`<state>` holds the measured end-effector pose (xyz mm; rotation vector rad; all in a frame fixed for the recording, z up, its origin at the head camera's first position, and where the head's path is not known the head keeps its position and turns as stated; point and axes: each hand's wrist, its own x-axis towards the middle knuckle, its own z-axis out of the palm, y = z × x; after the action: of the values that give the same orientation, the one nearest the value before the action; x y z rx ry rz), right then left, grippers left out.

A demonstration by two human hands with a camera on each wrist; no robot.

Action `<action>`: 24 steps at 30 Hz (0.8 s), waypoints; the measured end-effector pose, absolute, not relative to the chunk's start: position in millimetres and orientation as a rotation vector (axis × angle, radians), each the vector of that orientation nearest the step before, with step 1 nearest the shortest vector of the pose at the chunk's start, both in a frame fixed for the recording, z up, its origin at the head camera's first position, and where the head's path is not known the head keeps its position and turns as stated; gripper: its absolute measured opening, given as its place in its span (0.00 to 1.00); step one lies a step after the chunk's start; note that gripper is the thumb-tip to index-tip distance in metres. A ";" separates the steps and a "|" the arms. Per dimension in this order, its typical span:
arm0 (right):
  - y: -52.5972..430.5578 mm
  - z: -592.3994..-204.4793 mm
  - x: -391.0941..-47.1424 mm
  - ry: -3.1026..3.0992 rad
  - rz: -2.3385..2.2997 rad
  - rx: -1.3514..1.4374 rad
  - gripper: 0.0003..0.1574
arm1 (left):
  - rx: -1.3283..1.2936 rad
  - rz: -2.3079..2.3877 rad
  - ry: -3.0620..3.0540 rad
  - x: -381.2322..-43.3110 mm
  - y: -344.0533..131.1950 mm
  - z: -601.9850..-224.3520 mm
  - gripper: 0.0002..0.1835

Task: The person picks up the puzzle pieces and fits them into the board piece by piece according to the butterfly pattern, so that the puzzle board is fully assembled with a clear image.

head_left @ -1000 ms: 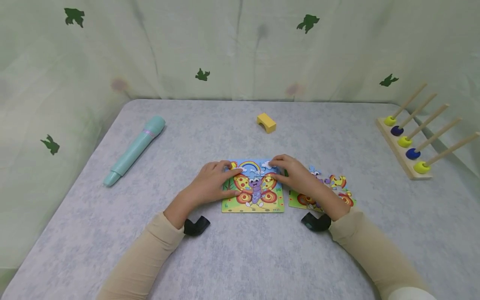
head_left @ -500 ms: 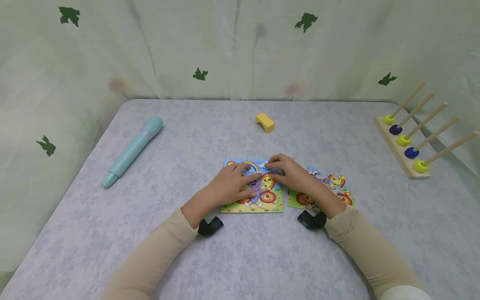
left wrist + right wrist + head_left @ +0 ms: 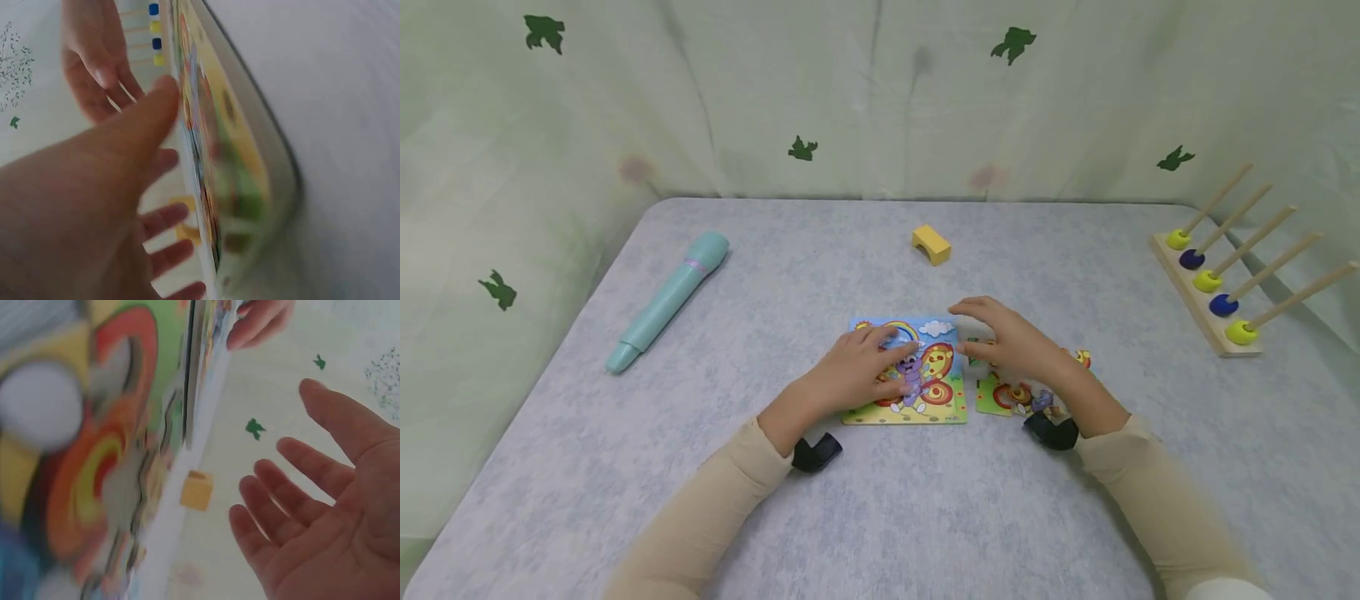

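Observation:
A butterfly jigsaw puzzle (image 3: 936, 392) lies flat on the table, its picture showing a rainbow and a purple-bodied butterfly. My left hand (image 3: 861, 367) rests over the puzzle's left half with fingers spread, hiding the left wing. In the left wrist view the thumb and fingertips (image 3: 164, 224) of that hand are right at the puzzle's face. My right hand (image 3: 1018, 342) hovers at the puzzle's right edge, fingers relaxed and apart, holding nothing. Beneath it lies a second, partly filled butterfly puzzle (image 3: 995, 395) with loose pieces, half hidden by the hand and wrist.
A turquoise toy microphone (image 3: 670, 300) lies at the left of the table. At the back sits a yellow arch block (image 3: 932, 244). A wooden peg stand (image 3: 1195, 292) with yellow and blue beads stands at the far right. A patterned curtain (image 3: 865, 100) hangs behind the table.
My left hand has slid right across the puzzle. My right hand has lifted off the puzzle's upper right corner and shifted right, uncovering the cloud.

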<state>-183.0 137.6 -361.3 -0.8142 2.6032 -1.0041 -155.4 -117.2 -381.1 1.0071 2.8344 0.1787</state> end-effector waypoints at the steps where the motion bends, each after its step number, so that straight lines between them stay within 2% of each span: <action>1: 141.1 -359.1 -181.0 2.624 -1.019 -0.801 0.33 | 0.999 0.204 2.838 -155.1 -120.7 -380.1 0.33; 12: 171.7 -373.9 -171.5 2.712 -1.013 -0.730 0.36 | 0.736 0.595 2.844 -139.4 -174.5 -380.6 0.46; 19: 176.9 -388.0 -174.4 2.658 -0.994 -0.663 0.34 | 0.819 0.759 2.717 -138.5 -191.1 -394.0 0.55; 24: 179.3 -392.0 -176.5 2.667 -0.948 -0.707 0.31 | 0.892 0.755 2.736 -141.3 -194.7 -399.9 0.56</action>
<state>-176.5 179.3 -392.0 -0.7069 2.6667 -0.9480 -141.3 -194.7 -399.9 0.8917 2.7363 0.7554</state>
